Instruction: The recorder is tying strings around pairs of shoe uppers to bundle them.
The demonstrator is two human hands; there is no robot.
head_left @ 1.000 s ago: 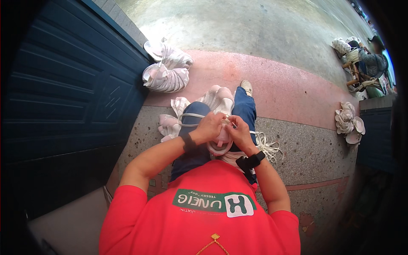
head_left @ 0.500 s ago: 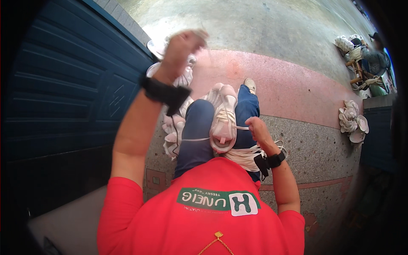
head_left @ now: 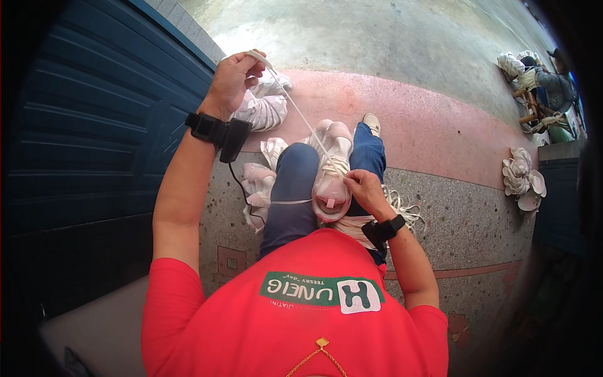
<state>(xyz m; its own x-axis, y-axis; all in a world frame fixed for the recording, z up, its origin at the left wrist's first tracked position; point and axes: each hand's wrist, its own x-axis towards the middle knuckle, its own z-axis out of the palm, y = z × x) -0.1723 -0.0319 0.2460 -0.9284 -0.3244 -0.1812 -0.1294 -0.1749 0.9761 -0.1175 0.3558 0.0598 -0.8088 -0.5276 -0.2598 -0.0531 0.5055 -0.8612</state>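
A white and pink lace-up sneaker (head_left: 323,187) rests on my lap between my thighs, its heel toward me. My left hand (head_left: 230,83) is raised at the far left, fingers closed on a white shoelace (head_left: 301,118). The lace runs taut down to the sneaker's eyelets. At the sneaker's right side my right hand (head_left: 370,193) pinches at the lacing near the eyelets. What exactly lies between those fingertips is too small to tell. Beyond the sneaker's toe, more pale pink shoe parts show. A bundle of cream laces (head_left: 402,210) lies by my right thigh.
White and pink shoe uppers (head_left: 259,188) lie beside my left leg, with another pile (head_left: 267,107) farther ahead. A blue panelled door (head_left: 113,125) stands at left. Stacked shoe parts (head_left: 522,179) lie at right. Farther off sits another person (head_left: 558,88) beside a wooden rack.
My left hand has moved slightly left and down, now showing the lace stretched from it. My right hand has come in from the right to the sneaker's eyelets.
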